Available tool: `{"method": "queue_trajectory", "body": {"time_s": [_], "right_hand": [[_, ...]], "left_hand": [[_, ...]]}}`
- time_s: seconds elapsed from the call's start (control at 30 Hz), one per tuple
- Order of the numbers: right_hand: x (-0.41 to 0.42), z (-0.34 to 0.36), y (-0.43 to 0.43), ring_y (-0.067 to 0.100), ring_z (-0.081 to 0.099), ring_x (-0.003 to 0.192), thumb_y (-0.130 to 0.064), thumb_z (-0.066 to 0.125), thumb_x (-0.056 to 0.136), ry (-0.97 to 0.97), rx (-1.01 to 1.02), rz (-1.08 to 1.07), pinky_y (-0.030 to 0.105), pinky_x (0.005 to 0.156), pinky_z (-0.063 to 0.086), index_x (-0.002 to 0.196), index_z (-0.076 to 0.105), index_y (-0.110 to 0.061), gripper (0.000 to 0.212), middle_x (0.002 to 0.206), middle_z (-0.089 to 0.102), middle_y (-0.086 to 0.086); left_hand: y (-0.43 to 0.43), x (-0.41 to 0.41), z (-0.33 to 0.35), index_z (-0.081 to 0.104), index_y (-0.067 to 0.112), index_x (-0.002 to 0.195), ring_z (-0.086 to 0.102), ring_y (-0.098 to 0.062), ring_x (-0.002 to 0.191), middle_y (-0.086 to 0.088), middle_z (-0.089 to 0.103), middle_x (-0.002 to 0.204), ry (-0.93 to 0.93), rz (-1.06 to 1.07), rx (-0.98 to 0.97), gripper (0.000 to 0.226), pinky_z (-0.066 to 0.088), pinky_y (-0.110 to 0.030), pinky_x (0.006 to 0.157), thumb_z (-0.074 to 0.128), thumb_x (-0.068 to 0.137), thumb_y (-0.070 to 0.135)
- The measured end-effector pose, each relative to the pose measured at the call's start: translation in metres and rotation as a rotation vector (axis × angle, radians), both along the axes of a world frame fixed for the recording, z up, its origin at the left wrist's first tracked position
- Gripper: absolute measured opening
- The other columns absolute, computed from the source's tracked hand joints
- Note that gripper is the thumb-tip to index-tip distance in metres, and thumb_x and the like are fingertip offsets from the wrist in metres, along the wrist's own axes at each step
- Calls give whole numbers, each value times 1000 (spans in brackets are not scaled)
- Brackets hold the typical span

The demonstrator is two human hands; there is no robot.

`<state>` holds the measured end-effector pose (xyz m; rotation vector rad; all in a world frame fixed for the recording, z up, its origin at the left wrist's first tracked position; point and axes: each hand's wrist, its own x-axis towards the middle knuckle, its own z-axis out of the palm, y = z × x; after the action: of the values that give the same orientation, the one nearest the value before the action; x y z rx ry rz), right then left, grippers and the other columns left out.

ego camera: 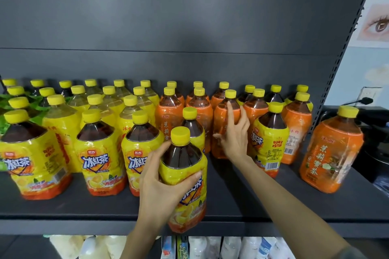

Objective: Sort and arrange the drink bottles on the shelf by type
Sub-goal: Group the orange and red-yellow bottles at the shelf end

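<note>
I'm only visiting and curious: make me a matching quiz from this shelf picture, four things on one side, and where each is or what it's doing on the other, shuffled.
Things
1. left hand
2. right hand
3. lone orange bottle
4. stray yellow bottle

Places or states
A. stands out of place in the orange group
B. grips the front yellow bottle at the shelf edge
C. stands apart at the right end
D. rests on the middle orange bottle

Pairs: 1-B, 2-D, 3-C, 4-A
</note>
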<state>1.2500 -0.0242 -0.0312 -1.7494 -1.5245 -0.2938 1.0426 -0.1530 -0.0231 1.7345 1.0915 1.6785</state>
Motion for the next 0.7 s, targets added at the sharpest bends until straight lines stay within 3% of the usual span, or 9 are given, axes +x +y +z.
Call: {"method": "queue_trajectory", "body": {"time_s": [0.1,0.27,0.53,0.6,0.7], "right_hand": [[2,0,6,39,17,139,-32,79,74,-35,-21,-37,50,104,37,152,8,-26,106,154,9,20],[5,4,15,38,20,137,-38,77,74,-86,-46,-52,47,100,39,152,6,-25,106,153,10,22],[11,21,-5,35,9,143,-24,71,84,-99,-187,49,47,108,34,151,-3,-29,100,156,-5,16],[13,26,-23,33,10,144,-22,68,85,-93,-152,114,47,109,35,152,7,-26,91,157,-1,13],[18,22,-60,25,28,138,-18,65,88,-67,50,184,41,105,41,143,36,-20,63,151,26,8]], "left_hand": [[3,3,0,44,63,115,52,1,114,26,54,115,12,-4,10,74,51,-33,92,79,50,56],[6,7,0,42,66,114,49,7,113,32,50,114,46,0,27,77,45,-9,86,83,51,50],[8,10,-3,40,65,117,48,5,116,28,49,119,70,19,60,75,45,-21,92,79,53,56],[8,13,-3,39,65,117,47,4,117,25,49,121,77,27,65,77,44,-22,93,82,54,55],[10,21,-4,39,63,118,46,7,116,32,46,119,100,26,97,78,43,-22,94,85,57,49]]}}
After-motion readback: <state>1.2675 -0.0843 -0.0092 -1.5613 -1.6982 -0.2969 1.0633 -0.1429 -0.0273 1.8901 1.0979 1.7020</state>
